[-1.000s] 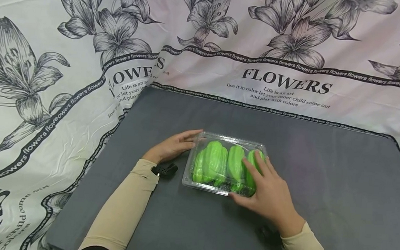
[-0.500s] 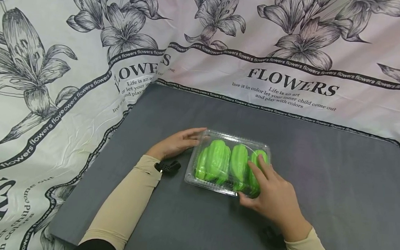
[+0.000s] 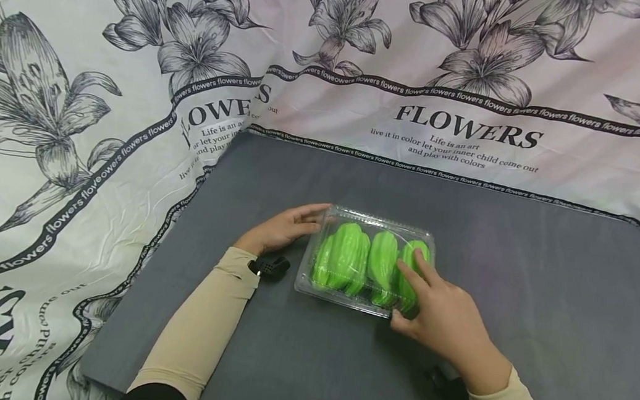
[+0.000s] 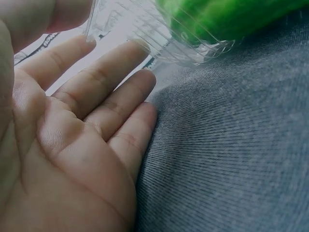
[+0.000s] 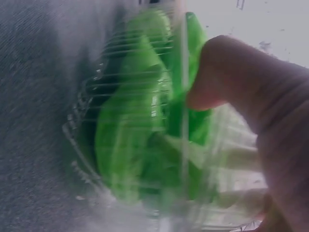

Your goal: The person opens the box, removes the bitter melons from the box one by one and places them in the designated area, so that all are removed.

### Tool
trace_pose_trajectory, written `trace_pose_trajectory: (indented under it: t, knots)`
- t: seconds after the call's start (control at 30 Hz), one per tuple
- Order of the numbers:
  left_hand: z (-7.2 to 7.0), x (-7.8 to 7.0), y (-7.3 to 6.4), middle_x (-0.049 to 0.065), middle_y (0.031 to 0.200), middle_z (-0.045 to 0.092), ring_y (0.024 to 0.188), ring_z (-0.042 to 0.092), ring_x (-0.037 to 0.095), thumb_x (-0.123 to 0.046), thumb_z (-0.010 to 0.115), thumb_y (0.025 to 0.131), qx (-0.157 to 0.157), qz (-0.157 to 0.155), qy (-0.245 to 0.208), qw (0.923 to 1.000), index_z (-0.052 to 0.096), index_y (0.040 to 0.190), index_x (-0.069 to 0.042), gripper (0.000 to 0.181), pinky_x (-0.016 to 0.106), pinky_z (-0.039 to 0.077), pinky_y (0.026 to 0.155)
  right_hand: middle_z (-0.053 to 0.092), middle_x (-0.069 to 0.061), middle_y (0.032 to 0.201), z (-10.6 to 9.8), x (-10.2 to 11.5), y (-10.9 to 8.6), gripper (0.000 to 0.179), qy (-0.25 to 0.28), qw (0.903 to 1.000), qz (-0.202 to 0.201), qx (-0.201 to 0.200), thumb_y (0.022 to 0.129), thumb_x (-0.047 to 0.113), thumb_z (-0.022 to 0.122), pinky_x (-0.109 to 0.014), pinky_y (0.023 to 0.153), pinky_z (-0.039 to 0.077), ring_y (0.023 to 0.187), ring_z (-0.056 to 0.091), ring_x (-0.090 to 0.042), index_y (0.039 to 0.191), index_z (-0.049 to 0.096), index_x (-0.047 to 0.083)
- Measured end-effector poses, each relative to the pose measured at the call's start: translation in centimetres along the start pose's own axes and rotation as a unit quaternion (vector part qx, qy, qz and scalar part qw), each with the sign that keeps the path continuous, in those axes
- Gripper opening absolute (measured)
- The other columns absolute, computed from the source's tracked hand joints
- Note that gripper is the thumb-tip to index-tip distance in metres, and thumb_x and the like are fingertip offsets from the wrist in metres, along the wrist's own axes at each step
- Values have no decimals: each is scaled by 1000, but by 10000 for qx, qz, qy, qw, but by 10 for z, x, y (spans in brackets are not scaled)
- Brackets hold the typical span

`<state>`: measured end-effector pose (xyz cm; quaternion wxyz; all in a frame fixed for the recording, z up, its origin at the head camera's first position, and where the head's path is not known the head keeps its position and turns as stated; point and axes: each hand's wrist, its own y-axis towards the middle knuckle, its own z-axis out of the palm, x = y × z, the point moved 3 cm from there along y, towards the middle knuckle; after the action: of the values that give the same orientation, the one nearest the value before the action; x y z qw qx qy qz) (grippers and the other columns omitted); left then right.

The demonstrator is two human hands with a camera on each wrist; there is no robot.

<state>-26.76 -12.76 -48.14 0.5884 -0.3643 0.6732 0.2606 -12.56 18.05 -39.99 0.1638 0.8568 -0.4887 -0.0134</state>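
A clear plastic clamshell box (image 3: 319, 291) lies closed on the grey table, its lid down over several bright green, ribbed, elongated fruits (image 3: 345, 254) standing side by side. My left hand (image 3: 281, 229) is at the box's left end, fingers stretched along it; in the left wrist view its thumb and fingertips (image 4: 140, 46) sit right at the rim. At the front right corner, my right hand (image 3: 451, 314) holds the box, thumb at the front rim and fingers spread over the lid. The right wrist view, blurred, has the bent thumb (image 5: 212, 77) against the plastic edge.
The grey table (image 3: 297, 372) runs under everything. White cloth (image 3: 459, 120) printed with black lilies and lettering hangs along the back and left sides. A black wrist camera (image 3: 271, 267) is strapped on the left wrist.
My right hand has slid to the right along the box's front edge, its thumb now nearer the corner. My left hand keeps its place at the left end, and the lid stays down.
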Motion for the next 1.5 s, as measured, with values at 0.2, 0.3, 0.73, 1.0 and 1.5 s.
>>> trace_pose_trajectory:
  t: [0.2,0.3,0.73,1.0,1.5]
  knots:
    - [-1,-2,3,9,167,41,155,37,31,-19,57,110,-44,-4,-19,10000,36,166,-19,60,51,32,125,51,-32,152,-7,0,3,81,213,9987,106,447,69,21,85,-27,47,32,47,31,-4,145,62,4]
    - [-2,-3,4,6,170,36,155,36,32,-20,57,110,-28,17,115,9999,36,166,-20,59,52,33,124,49,-33,154,-9,-1,3,81,327,9976,139,592,70,17,84,-26,47,32,46,32,-3,146,61,3]
    - [2,-4,6,11,168,38,155,36,33,-15,55,111,147,130,8,9998,32,167,-18,61,53,33,124,40,-33,160,-12,-1,-1,79,817,9902,358,1071,72,0,76,-26,50,34,46,31,-5,148,54,2]
    - [1,-1,0,7,171,33,155,36,32,-17,56,111,11,-16,41,10000,34,167,-19,60,52,32,125,44,-30,159,-11,2,-4,76,684,9915,157,1094,73,-10,65,-25,50,29,49,24,-8,147,55,3]
    - [1,-5,0,15,164,45,153,40,32,-12,56,109,84,69,-286,9995,30,168,-16,64,50,32,125,50,-23,158,-20,1,-4,77,396,9957,-96,836,69,-6,67,-25,50,30,56,34,-10,144,59,8]
